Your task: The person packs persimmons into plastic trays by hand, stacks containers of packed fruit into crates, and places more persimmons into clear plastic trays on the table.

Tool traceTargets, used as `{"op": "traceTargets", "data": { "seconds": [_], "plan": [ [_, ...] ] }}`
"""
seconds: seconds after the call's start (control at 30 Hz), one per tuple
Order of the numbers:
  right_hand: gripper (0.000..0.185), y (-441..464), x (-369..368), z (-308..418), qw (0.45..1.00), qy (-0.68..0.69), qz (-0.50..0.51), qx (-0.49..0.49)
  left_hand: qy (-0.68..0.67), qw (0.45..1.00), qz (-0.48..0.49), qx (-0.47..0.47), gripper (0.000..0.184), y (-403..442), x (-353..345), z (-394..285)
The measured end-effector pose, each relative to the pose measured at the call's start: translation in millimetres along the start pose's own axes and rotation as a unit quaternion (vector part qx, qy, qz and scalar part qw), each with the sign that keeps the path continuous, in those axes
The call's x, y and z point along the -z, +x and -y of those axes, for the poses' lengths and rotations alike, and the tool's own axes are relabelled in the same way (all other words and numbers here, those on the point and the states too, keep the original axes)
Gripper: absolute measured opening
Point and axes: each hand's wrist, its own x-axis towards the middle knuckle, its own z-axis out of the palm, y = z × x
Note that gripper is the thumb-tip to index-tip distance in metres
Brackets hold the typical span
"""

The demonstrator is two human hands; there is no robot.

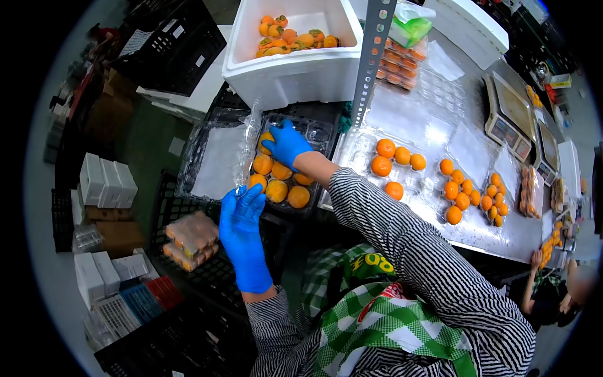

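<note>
A clear plastic clamshell (308, 129) lies opened out in front of me, its lid side (217, 160) to the left with a white sheet on it. Several orange persimmons (277, 190) fill the near part of its base. My right hand (289, 144), in a blue glove, reaches over the base with fingers curled round a persimmon (266, 142) at the far left corner. The palm hides part of the compartments. My left hand (243, 229), also gloved in blue, pinches the clamshell's near middle edge with thumb and fingertip; its other fingers are loosely bent.
Behind the clamshell stands a white foam box (292, 78) with more persimmons. A perforated metal post (374, 60) rises beside it. On the steel table (496, 242) are trays of orange fruit (394, 190) and scales (509, 116). Packed clamshells (191, 239) sit in a black crate at left.
</note>
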Motion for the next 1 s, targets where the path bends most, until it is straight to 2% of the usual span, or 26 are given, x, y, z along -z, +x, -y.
{"op": "traceTargets", "data": {
  "seconds": [0.1,0.2,0.3,0.43,0.53,0.63,0.73,0.77,0.8,0.87,0.9,1.0],
  "plan": [
    [0.051,-5.1,-2.0,-1.9,0.999,0.022,-0.037,0.003,-0.001,1.000,-0.001,-0.011,0.033,1.0,-0.5,-3.5],
    [0.055,-11.3,-2.1,-8.5,0.987,0.075,-0.119,0.077,-0.002,1.000,0.000,-0.013,0.033,1.8,1.3,-2.3],
    [0.052,-21.2,7.8,2.3,0.993,-0.037,-0.037,0.110,-0.008,1.000,0.005,-0.006,0.033,4.6,3.5,2.0],
    [0.054,-4.5,2.9,7.6,0.986,-0.121,0.014,0.113,0.003,1.000,0.010,0.003,0.034,8.8,4.6,6.1],
    [0.054,10.9,6.8,15.8,0.979,-0.179,0.058,0.084,0.014,1.000,0.014,0.005,0.034,7.4,1.8,4.3],
    [0.048,0.8,21.1,21.7,0.990,-0.122,0.032,0.068,0.025,1.000,0.011,0.002,0.034,5.9,0.2,0.7],
    [0.055,-1.6,29.7,-0.2,0.996,0.073,-0.031,0.047,0.027,1.000,0.001,-0.005,0.033,1.9,1.0,-4.4],
    [0.063,-5.3,34.8,-7.2,0.982,0.167,-0.069,0.044,0.019,1.000,0.002,-0.007,0.033,2.6,3.1,-3.9],
    [0.068,0.4,34.6,-23.0,0.966,0.253,-0.051,0.030,0.011,1.000,0.002,-0.008,0.033,2.5,4.9,-3.0],
    [0.067,-10.0,41.9,-31.1,0.936,0.346,-0.055,0.003,0.005,1.000,-0.005,0.001,0.033,3.4,3.9,-1.3],
    [0.065,-13.4,42.5,-33.9,0.961,0.262,-0.085,0.032,0.003,1.000,-0.005,0.006,0.033,3.6,3.0,-0.6],
    [0.061,-29.1,34.2,-34.4,0.990,0.091,-0.075,0.075,-0.002,1.000,0.015,0.013,0.032,7.5,2.6,3.4]
  ]
}}
